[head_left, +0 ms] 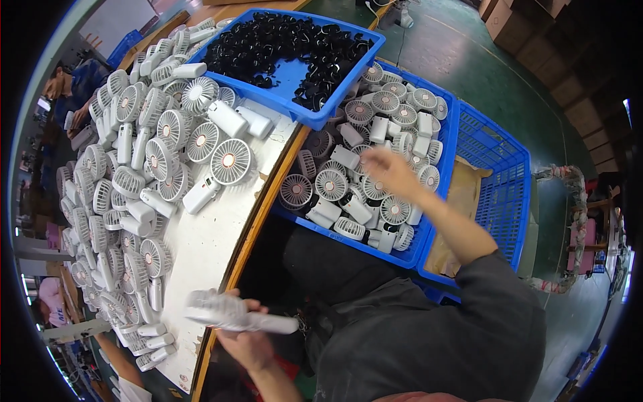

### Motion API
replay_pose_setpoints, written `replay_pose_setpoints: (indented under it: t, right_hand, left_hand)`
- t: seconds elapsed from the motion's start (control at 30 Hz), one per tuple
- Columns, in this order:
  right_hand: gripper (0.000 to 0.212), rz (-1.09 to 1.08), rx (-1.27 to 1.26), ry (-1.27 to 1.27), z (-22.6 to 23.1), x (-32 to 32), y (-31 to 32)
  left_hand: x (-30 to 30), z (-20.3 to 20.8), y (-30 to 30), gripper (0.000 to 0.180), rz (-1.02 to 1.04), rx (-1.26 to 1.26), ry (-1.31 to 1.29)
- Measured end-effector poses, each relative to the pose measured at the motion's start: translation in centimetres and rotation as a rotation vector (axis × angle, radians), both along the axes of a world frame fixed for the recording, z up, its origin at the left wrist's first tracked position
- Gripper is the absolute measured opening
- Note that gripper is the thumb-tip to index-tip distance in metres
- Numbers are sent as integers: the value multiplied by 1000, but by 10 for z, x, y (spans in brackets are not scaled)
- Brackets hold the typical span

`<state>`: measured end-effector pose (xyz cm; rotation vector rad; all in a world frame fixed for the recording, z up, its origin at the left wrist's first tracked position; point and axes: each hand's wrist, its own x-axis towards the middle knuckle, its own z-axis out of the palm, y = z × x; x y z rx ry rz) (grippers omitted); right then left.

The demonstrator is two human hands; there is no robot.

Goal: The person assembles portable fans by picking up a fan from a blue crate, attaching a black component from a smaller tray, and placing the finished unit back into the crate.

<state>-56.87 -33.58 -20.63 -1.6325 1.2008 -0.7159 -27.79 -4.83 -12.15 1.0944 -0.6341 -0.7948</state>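
Observation:
My left hand (249, 345) is closed around a white handheld fan (228, 311) just over the wooden front edge of the table. The fan lies sideways, its round grille to the left and its handle to the right, slightly blurred. Out to the right, my right hand (388, 171) hovers above a blue crate (439, 221) full of white handheld fans (331, 184). Motion smears its fingers, and I make out nothing held in them. Some fans in the crate have black parts at their handles.
A large heap of white fans (161, 127) covers the left of the white table (201, 244). A blue tray (288, 74) of small black parts overhangs the crate. Another blue crate (495, 181) with brown cardboard stands at the right. Another person's arm (124, 365) shows at lower left.

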Motion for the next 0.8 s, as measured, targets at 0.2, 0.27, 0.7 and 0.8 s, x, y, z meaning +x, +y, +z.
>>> replay_pose_setpoints:
  t: [0.2, 0.27, 0.7, 0.8]
  right_hand:
    - [64, 858, 277, -331, 39, 101, 163]
    - [52, 791, 215, -251, 40, 111, 185]
    - [30, 680, -528, 587, 172, 176, -65]
    - [30, 319, -781, 628, 125, 158, -188]
  left_hand:
    - [-43, -22, -23, 77, 201, -39, 98]
    - [-31, -31, -27, 63, 142, 49, 106]
    - [-2, -15, -16, 37, -406, -102, 524]
    - [4, -8, -22, 25, -392, -243, 501]
